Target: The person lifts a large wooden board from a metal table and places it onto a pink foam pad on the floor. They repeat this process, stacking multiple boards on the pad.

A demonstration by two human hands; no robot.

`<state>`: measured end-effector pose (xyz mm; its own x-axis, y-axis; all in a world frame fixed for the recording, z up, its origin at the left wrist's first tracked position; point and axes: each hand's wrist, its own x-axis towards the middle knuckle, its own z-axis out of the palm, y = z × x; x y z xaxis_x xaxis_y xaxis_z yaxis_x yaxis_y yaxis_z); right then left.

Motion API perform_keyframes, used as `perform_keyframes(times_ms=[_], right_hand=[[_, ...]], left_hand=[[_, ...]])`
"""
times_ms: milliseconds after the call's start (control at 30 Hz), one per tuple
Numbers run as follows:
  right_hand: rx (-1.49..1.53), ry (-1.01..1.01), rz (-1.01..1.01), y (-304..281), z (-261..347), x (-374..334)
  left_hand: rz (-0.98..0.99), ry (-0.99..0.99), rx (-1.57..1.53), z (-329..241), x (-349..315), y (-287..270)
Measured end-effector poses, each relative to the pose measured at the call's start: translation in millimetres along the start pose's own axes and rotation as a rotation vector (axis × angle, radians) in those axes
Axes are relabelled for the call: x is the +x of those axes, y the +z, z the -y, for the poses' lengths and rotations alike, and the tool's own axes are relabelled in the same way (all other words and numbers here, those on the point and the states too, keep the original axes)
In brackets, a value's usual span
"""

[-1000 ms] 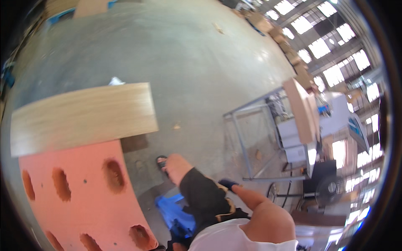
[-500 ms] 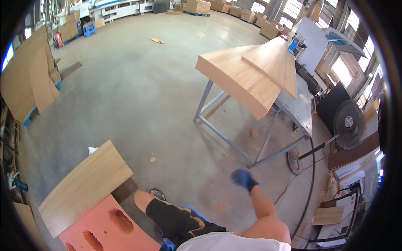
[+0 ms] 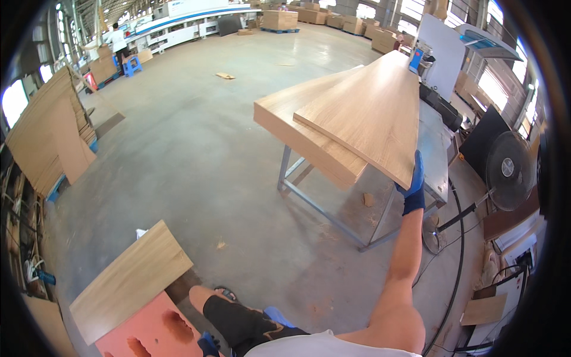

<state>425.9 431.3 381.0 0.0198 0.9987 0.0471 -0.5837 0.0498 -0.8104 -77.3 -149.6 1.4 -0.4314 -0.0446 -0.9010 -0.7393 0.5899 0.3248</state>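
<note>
Two gloved hands are in view, well apart. The right hand (image 3: 415,193), in a blue glove at the end of the outstretched bare arm (image 3: 405,256), is clasped on the near right corner of an upper board (image 3: 369,113), its fingers lying along the board's right edge. That wood-grain board lies aslant on a thicker layer of lower boards (image 3: 303,146), which extends past it on the left; both rest at the grey metal-framed desk (image 3: 435,152), with their near ends jutting out. At the lower edge, the left hand (image 3: 209,344) is partly cut off beside a pink block (image 3: 156,327) with rough-edged hollows; whether it is curled round anything I cannot tell. A wooden panel (image 3: 131,279) lies across the far end of the block. Right of the desk stands a black fan (image 3: 508,169), while stacked cardboard (image 3: 50,131) leans at the far left, on the concrete floor (image 3: 178,149).
</note>
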Motion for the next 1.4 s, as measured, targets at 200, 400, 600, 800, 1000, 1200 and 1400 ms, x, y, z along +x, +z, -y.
perform_keyframes(times_ms=[200, 400, 600, 800, 1000, 1200, 1400], right_hand=[[-0.147, 0.006, 0.074, 54, -9, -64], [-0.011, 0.144, 0.153, 176, -76, -176], [-0.263, 0.607, 0.622, 262, -156, -299], [-0.164, 0.504, 0.725, 205, -127, -286], [0.038, 0.07, 0.111, 114, -40, -193], [-0.048, 0.08, -0.172, 28, 43, -129], [-0.127, -0.141, -0.279, 13, 31, -136]], left_hand=[[0.032, 0.243, -0.026, -36, -8, 19], [0.382, 0.884, -0.044, -131, -119, 34], [1.011, 1.42, -0.312, -176, -301, 75], [0.963, 0.994, -0.869, -205, -370, 43], [0.609, 1.052, -0.857, -242, -323, -14], [0.606, 1.029, -1.113, -254, -268, -83], [0.65, 0.838, -1.49, -225, -178, -147]])
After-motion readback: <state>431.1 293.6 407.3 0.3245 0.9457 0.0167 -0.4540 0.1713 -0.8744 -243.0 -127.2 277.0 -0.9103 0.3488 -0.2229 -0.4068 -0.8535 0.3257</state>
